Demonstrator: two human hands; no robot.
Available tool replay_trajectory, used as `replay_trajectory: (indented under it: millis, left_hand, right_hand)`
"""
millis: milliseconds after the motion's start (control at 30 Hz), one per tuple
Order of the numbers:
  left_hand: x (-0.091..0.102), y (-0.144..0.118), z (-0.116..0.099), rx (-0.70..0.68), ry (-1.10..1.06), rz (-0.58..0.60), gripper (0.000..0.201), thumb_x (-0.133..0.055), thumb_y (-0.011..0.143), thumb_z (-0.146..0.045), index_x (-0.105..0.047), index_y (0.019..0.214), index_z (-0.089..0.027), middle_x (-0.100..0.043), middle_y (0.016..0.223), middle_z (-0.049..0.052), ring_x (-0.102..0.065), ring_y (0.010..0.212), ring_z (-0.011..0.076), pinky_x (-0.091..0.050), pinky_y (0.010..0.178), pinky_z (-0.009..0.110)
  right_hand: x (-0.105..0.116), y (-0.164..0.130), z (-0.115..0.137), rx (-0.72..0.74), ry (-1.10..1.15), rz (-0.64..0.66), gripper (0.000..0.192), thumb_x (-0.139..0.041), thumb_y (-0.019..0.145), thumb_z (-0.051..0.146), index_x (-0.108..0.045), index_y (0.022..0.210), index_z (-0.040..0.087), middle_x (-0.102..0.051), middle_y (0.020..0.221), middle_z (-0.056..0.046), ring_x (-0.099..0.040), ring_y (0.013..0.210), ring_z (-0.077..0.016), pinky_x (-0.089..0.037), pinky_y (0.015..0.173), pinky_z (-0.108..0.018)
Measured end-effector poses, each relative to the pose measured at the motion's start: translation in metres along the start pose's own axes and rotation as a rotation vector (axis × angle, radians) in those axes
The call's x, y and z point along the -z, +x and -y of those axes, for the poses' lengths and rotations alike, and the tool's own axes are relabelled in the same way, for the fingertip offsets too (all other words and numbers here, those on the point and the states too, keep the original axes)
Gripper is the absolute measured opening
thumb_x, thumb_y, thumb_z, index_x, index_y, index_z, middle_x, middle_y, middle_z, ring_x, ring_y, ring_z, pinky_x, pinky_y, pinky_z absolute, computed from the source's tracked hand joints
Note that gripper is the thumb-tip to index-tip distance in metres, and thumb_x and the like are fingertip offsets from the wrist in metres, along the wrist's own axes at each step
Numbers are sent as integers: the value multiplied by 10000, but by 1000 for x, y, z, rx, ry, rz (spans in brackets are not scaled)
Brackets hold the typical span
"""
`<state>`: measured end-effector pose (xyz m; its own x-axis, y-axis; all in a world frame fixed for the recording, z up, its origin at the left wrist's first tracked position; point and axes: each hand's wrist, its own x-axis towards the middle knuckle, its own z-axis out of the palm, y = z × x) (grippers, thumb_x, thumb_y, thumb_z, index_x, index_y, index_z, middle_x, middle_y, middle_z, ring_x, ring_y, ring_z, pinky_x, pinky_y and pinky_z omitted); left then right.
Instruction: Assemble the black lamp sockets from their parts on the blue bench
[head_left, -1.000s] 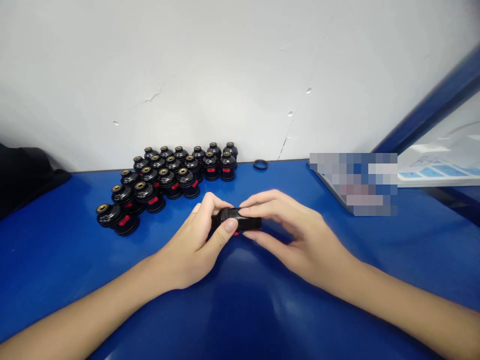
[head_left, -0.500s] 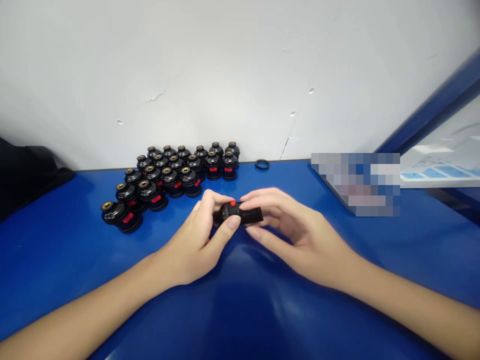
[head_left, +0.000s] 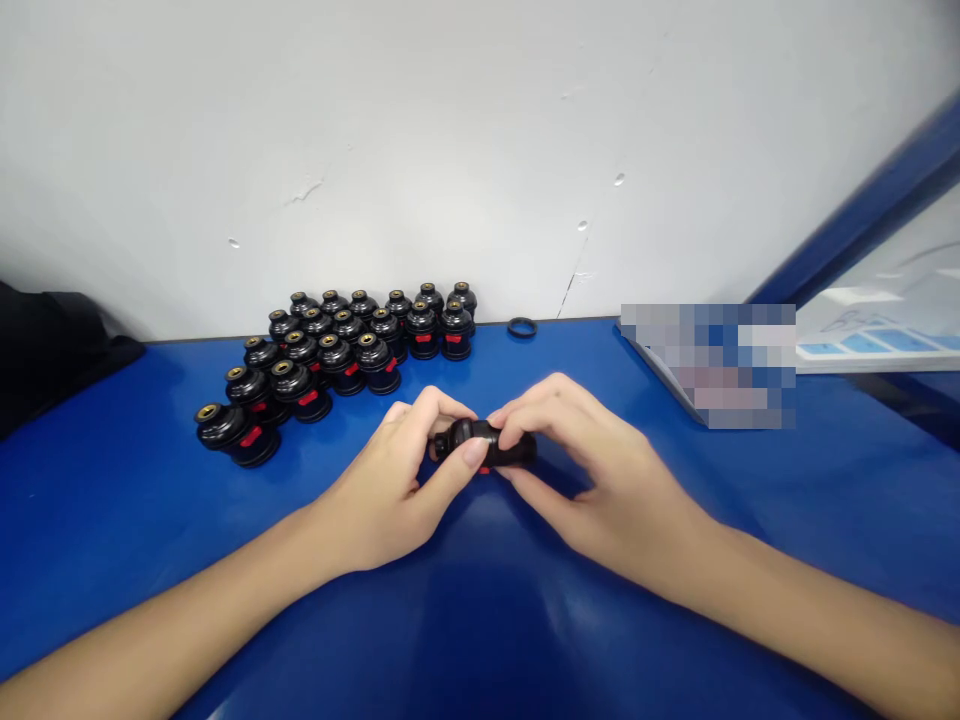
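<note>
Between my two hands, just above the table, a black plastic fitting (head_left: 517, 450) lies on its side, with its narrow neck to the left. A bit of its red tab shows along the underside. My left hand (head_left: 409, 480) grips the neck and shoulder between thumb and fingers. On the wider right end, the fingers and thumb of my right hand (head_left: 600, 455) are closed round the body. Beyond my left hand stand several similar black fittings (head_left: 340, 362) in rows, each upright with a ringed hole on top, many showing a red tab.
A black ring (head_left: 522, 327) lies by the wall on the blue table (head_left: 480, 620). Black fabric (head_left: 60, 350) is at the far left. To the right are a blurred-out flat item (head_left: 709, 370) and a blue frame bar (head_left: 862, 200). A white wall (head_left: 450, 150) closes the back.
The fitting has been turned about its length, so its red tab has gone from the top to the underside. My right hand has closed from a loose hold onto the right end.
</note>
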<state>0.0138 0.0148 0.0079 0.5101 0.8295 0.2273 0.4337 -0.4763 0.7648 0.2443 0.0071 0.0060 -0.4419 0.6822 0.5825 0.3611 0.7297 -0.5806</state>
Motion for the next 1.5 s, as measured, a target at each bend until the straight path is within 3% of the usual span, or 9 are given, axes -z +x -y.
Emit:
replay_trajectory:
  millis: [200, 400, 633, 833, 1000, 1100, 1233, 1367, 1500]
  left_hand:
    - [-2, -4, 5, -55, 33, -80, 203, -596, 1101, -389, -537, 1256, -271, -706, 1098, 35, -675, 986, 220, -493, 880, 395]
    - [-1, -6, 12, -93, 68, -56, 274, -644, 1083, -395, -535, 1318, -308, -686, 1188, 42, -667, 1054, 232, -505, 901, 399]
    - [-1, 1, 8, 27, -2, -134, 193, -504, 1140, -421, -507, 1207, -240, -725, 917, 17, -670, 835, 201, -475, 820, 388]
    - [-1, -1, 10, 85, 28, -154, 301, -533, 1114, -505, -512, 1267, -246, -723, 1008, 63, -674, 952, 240, -486, 862, 421]
    - [-1, -1, 9, 97, 35, -146, 299, -534, 1106, -515, -514, 1237, -248, -709, 982, 49, -648, 922, 234, -466, 903, 448]
    - [-1, 0, 8, 119, 29, -144, 326, -546, 1095, -534, -515, 1248, -247, -714, 1008, 59, -649, 953, 243, -462, 910, 451]
    - [-1, 0, 7, 128, 20, -149, 324, -542, 1094, -535, -513, 1242, -248, -708, 1006, 53, -655, 962, 241, -463, 902, 439]
    - [0, 0, 5, 100, 20, -140, 272, -529, 1103, -500, -501, 1207, -249, -698, 937, 20, -649, 878, 215, -456, 883, 421]
    - [0, -1, 5, 96, 23, -137, 268, -530, 1104, -494, -502, 1207, -249, -701, 948, 25, -654, 890, 214, -461, 882, 420]
  right_hand:
    - [4, 3, 2, -21, -73, 14, 351, -713, 940, 129, -603, 1265, 203, -663, 1215, -99, -688, 1095, -219, -615, 948, -357]
    - [9, 3, 0, -275, 13, 162, 227, -545, 1116, 388, -686, 1213, 239, -793, 967, -29, -743, 752, -182, -582, 618, -311]
    - [6, 2, -13, -109, 33, -31, 242, -714, 1011, 225, -619, 1228, 272, -748, 1237, -72, -750, 1160, -248, -629, 1028, -418]
    - [23, 8, -28, -190, -208, -69, 586, -681, 995, 246, -472, 1541, 285, -645, 1328, -128, -733, 1182, -305, -603, 1086, -535]
    - [37, 11, -51, -215, -326, -101, 294, -737, 982, 372, -681, 1238, 238, -682, 1195, -115, -728, 1072, -308, -629, 1021, -544]
    - [37, 11, -62, -270, -375, -124, 361, -801, 928, 452, -657, 1167, 222, -706, 1110, -111, -737, 1007, -324, -643, 953, -556]
    - [33, 8, -55, -239, -493, -174, 575, -802, 898, 451, -535, 1334, 187, -632, 1233, -172, -706, 1117, -365, -622, 966, -559]
    - [39, 8, -37, -130, -553, -133, 270, -672, 935, 281, -510, 1149, 252, -582, 1193, -153, -677, 1127, -362, -582, 1002, -563]
    - [44, 9, -37, -75, -506, -68, 120, -557, 980, 175, -505, 1000, 281, -623, 1054, -104, -716, 980, -310, -625, 870, -512]
